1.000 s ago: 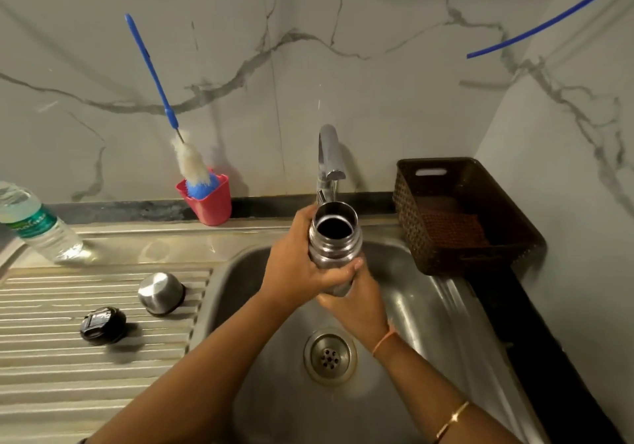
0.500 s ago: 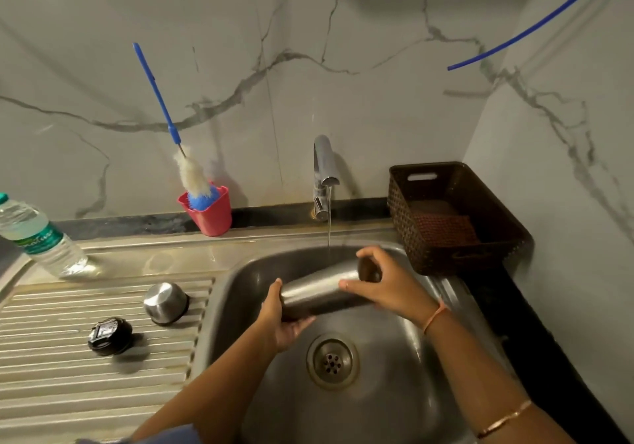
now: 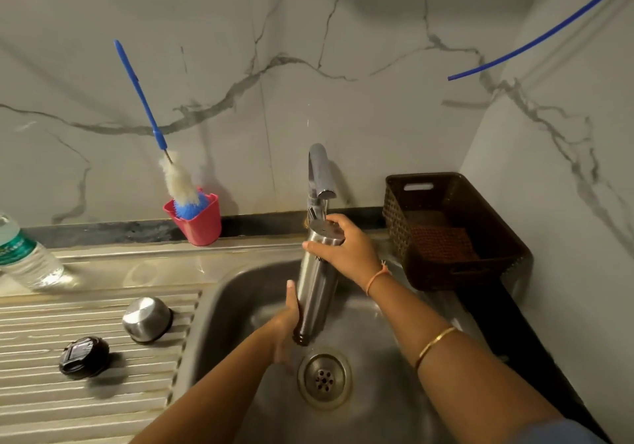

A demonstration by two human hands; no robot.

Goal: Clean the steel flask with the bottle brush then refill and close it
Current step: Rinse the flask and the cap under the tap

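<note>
The steel flask point(image 3: 315, 286) is upside down over the sink basin point(image 3: 233, 292), its open mouth pointing down near the drain point(image 3: 324, 377). My right hand point(image 3: 346, 253) grips its base end at the top, just under the tap point(image 3: 319, 176). My left hand point(image 3: 286, 327) holds the lower neck end from the left. The bottle brush point(image 3: 178, 179), blue handle and white bristles, stands in a red cup point(image 3: 199, 220) at the back wall. The steel cap point(image 3: 147, 318) and the black inner lid point(image 3: 84, 357) lie on the ribbed drainboard.
A clear plastic water bottle point(image 3: 24, 255) lies at the far left of the counter. A dark woven basket point(image 3: 453, 231) sits right of the sink. A blue tube point(image 3: 549, 28) hangs along the right wall. The drainboard point(image 3: 51, 402) lies to the left.
The flask went from upright under the tap, to lying sideways, to upside down now. My right hand moved from its bottom to the raised base end; my left hand slid to the neck.
</note>
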